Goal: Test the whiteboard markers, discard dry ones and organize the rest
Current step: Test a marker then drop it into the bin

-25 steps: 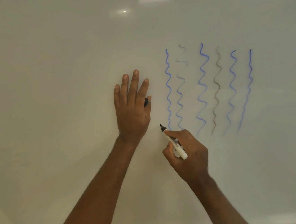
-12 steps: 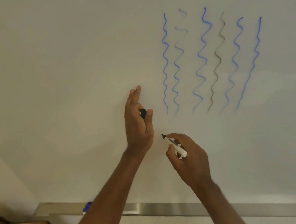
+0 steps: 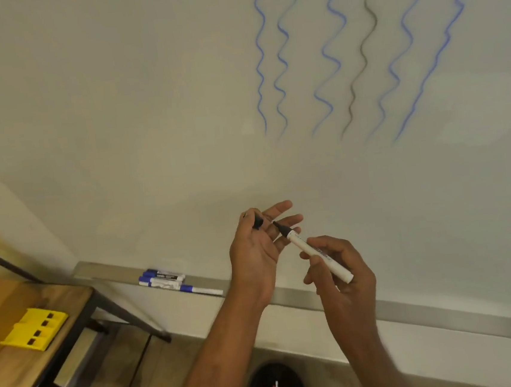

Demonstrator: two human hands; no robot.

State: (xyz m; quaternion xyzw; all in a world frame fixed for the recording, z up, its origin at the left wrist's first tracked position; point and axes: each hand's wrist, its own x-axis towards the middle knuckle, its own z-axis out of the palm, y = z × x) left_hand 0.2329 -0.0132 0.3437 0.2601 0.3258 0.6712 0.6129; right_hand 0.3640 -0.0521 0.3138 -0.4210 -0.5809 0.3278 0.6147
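Both hands have come off the board and dropped low in the half second just gone, and the view has tipped down with them, so the metal ledge under the white whiteboard now shows. The left hand has turned palm-up. The right hand holds the white-barrelled marker with the black tip in curled fingers, gripped along its rear half. The barrel runs on a slant, tail low and right, tip high and left. That tip points straight at the small black cap, which the left hand pinches near the thumb, while its other fingers stand straight and spread. Tip and cap sit near each other but apart, the tip just to the right of the cap and over the left fingers. So the capping looks to be next, I'd say: the cap mouth has to line up with that slanted axis. Which way the mouth faces I cannot tell.

Several blue-capped white markers lie side by side on the ledge to the left. Below, a round black bin holds a few markers. Six wavy test lines stand above on the board.
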